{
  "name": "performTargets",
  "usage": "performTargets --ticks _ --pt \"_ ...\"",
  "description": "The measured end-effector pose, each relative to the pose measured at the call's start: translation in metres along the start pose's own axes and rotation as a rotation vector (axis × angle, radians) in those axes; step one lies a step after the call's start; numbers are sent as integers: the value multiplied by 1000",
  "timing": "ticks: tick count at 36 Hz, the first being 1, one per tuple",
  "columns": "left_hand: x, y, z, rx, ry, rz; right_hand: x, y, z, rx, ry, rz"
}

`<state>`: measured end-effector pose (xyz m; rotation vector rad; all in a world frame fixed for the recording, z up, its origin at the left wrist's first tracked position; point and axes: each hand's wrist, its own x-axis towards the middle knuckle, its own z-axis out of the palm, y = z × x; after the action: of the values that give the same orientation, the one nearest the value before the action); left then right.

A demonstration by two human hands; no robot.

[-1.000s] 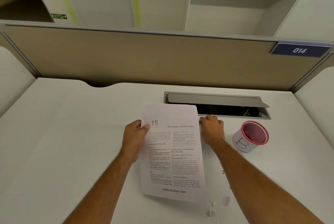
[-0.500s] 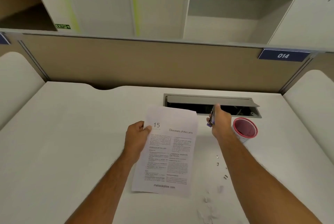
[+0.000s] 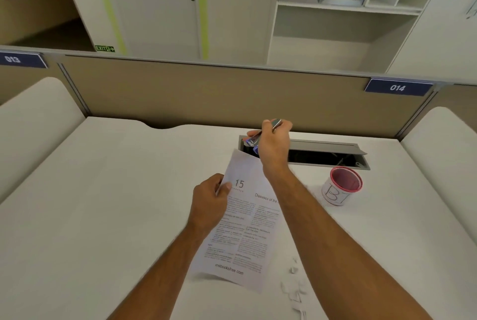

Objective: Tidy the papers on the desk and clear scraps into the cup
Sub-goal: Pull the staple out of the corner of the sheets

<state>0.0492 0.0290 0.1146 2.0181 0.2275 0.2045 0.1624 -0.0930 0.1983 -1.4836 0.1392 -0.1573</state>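
paper: top right corner behind right forearm | stapler: mostly hidden in right hand

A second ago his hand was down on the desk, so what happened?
The right hand took hold of a stapler and lifted it toward the paper's top corner. The left hand still holds the paper; cup and scraps stay put.

Your view is evenly lit from above, soft shadows under the paper, edges bowed by the wide lens, slight blur throughout.
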Motion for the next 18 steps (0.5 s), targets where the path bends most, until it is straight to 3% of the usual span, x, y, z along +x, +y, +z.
performTargets --ticks 18 --pt "-36 5 -2 32 -2 7 -38 17 0 -339 -78 17"
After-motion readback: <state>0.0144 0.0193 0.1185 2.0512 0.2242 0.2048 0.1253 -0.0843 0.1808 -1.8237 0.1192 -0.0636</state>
